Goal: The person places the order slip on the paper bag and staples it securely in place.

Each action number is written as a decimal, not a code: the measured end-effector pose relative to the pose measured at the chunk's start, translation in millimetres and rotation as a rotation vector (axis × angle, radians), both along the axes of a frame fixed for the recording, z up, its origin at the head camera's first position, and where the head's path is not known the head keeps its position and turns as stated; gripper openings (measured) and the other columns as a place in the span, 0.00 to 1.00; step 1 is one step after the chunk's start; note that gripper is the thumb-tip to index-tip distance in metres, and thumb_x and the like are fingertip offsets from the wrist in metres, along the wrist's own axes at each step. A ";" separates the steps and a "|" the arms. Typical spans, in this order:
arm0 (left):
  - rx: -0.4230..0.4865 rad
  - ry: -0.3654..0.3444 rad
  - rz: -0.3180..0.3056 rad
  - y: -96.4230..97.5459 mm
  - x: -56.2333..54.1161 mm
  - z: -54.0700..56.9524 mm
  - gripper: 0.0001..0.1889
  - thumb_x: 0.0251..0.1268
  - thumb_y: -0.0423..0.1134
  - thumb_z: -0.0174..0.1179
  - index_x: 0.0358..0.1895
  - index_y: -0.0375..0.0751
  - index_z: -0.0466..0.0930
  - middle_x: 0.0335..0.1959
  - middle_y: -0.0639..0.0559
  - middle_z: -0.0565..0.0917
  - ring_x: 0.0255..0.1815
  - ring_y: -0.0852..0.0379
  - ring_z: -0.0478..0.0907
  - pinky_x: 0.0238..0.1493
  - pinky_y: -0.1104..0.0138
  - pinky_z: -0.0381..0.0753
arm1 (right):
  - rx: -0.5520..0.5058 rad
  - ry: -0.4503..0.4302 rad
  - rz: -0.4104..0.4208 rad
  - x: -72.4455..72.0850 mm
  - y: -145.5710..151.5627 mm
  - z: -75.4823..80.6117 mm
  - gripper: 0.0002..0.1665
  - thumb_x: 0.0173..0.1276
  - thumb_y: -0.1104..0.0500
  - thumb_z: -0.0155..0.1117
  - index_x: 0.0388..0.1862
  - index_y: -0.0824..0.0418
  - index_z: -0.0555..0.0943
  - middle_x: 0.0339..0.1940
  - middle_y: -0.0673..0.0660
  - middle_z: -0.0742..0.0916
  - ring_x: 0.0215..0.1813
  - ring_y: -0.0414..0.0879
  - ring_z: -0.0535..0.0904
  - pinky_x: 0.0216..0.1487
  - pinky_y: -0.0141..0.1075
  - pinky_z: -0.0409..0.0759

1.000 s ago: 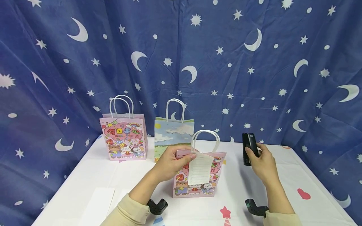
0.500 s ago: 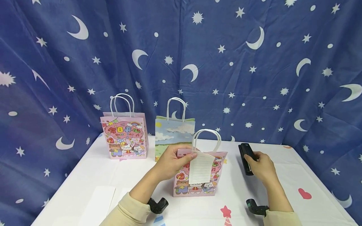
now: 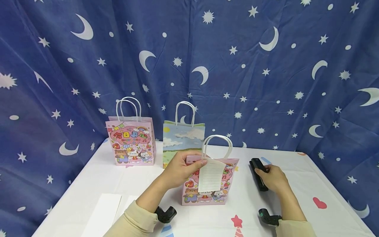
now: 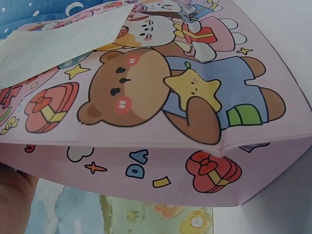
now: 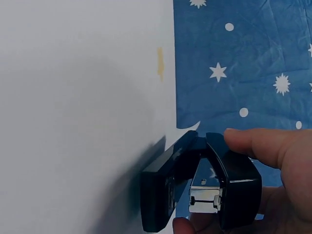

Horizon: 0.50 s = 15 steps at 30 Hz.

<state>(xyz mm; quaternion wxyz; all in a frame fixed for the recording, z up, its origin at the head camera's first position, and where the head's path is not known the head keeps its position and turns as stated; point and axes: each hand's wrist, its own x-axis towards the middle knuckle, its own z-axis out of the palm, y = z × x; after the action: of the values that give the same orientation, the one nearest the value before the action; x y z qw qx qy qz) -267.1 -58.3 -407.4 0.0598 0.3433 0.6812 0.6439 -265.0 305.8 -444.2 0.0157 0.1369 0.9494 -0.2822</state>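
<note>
We see a table [image 3: 201, 222] under a white cloth printed with a red heart [image 3: 319, 203], a red star [image 3: 236, 221] and blue stripes [image 3: 167, 231]. Toward its back we have a pink "Happy Day" paper bag [image 3: 131, 141] standing upright, and a sky-and-meadow paper bag [image 3: 183, 133] to its right. A matching pink bag [image 3: 190, 191] stands nearer us. At front left, two white rectangular sheets [image 3: 102, 212] lie flat side by side.

The pink, white-handled bag [image 3: 207, 198] stands upright. The lined paper [image 3: 211, 176] lies slightly askew against the bag's front. The black stapler [image 3: 257, 176], jaws gaping, is right of the bag, apart.
</note>
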 end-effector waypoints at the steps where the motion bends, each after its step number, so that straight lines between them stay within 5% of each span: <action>1: 0.001 0.000 0.000 0.0 0.2 0.3 0.11 0.78 0.37 0.59 0.56 0.38 0.84 0.50 0.38 0.89 0.44 0.51 0.89 0.46 0.60 0.90 | 0.003 -0.004 0.003 -0.1 0.5 -0.6 0.40 0.79 0.45 0.56 0.67 0.82 0.70 0.56 0.80 0.81 0.51 0.65 0.82 0.47 0.53 0.83; 15: 0.001 0.002 -0.002 -0.9 1.6 2.3 0.12 0.78 0.37 0.60 0.56 0.37 0.84 0.50 0.38 0.89 0.45 0.51 0.89 0.47 0.61 0.90 | 0.017 -0.032 0.024 -0.4 4.4 -7.2 0.39 0.79 0.45 0.55 0.65 0.82 0.70 0.54 0.79 0.83 0.50 0.65 0.82 0.50 0.56 0.82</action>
<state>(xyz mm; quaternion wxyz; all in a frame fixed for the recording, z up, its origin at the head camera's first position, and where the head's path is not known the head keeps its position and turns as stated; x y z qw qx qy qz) -265.5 -59.3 -405.0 0.0597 0.3449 0.6805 0.6437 -265.3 310.2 -451.4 0.0331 0.1302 0.9530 -0.2714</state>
